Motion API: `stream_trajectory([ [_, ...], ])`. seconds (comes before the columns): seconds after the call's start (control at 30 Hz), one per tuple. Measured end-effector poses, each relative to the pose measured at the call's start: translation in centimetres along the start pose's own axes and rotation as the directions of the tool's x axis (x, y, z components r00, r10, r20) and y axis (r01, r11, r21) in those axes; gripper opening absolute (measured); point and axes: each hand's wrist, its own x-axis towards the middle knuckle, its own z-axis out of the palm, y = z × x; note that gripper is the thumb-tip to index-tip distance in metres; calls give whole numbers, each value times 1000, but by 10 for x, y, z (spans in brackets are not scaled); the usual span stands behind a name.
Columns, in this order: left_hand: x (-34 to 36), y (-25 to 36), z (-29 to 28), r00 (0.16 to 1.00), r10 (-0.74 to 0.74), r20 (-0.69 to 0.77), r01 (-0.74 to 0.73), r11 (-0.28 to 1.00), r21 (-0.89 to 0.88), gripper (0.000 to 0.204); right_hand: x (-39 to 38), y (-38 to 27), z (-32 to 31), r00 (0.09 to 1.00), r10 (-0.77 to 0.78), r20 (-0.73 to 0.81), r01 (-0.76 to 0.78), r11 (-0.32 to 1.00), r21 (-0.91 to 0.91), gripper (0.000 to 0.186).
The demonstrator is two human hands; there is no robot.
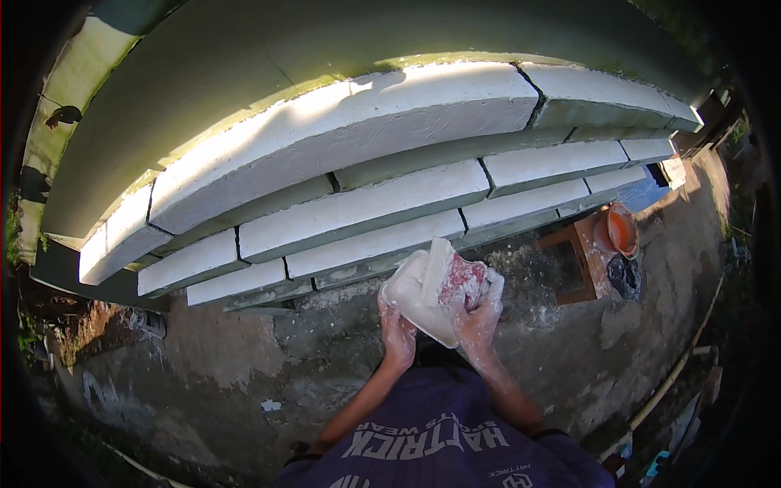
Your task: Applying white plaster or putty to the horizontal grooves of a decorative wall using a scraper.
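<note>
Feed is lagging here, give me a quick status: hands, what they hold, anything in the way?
Left hand and right hand both grip the putty-caked board. Red trowel on it. White block wall ahead, nothing between.

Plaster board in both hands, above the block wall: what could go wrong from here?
1. The white board is held tilted by the left hand and right hand, both coated in white paste; a slick grip may let it slip.
2. Paste could drip onto the ground or the person's shirt.
3. The orange bucket and wooden box stand close by, a possible trip hazard.
</note>
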Motion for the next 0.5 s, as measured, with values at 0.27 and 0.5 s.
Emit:
stream_trajectory([
  [0.27,-7,3,-7,999,-42,13,41,996,84,55,-7,-18,-1,992,101,-78,-92,990,106,48],
  [0.5,-10,12,-11,997,-46,57,41,995,89,56,-25,-10,0,998,-21,-58,19,999,-28,49],
])
